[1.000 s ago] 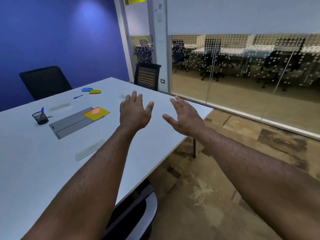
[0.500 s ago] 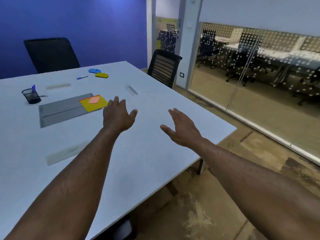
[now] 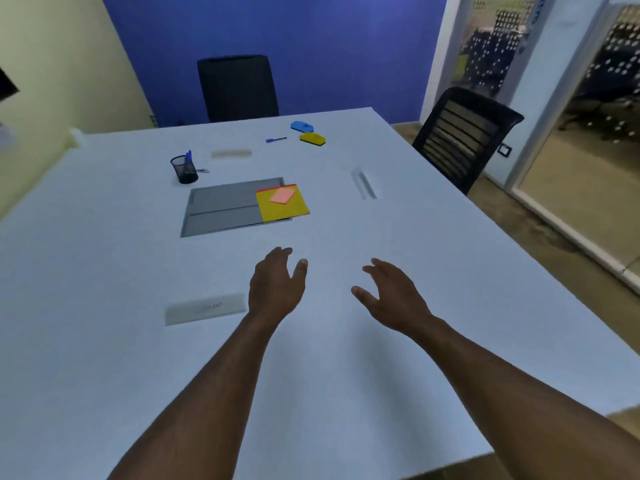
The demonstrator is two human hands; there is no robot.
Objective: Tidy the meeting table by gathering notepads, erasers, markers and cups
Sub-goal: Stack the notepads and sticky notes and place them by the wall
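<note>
Both hands are held over the white bench (image 3: 104,375) with nothing grasped: the left hand (image 3: 275,285) and the right hand (image 3: 393,296) are relaxed, fingers loosely spread. Just beyond the left hand a yellow notepad (image 3: 282,206) is seen, a pink sticky pad (image 3: 282,195) lying on it. It is judged light and flexible, best pinched at an edge. Well beyond both hands lie the blue eraser (image 3: 302,126), the yellow eraser (image 3: 312,138) and a blue marker (image 3: 276,139): light, rigid, easily taken by the sides. Left of the left hand a pale plate (image 3: 205,309) carries writing too blurred to be read.
</note>
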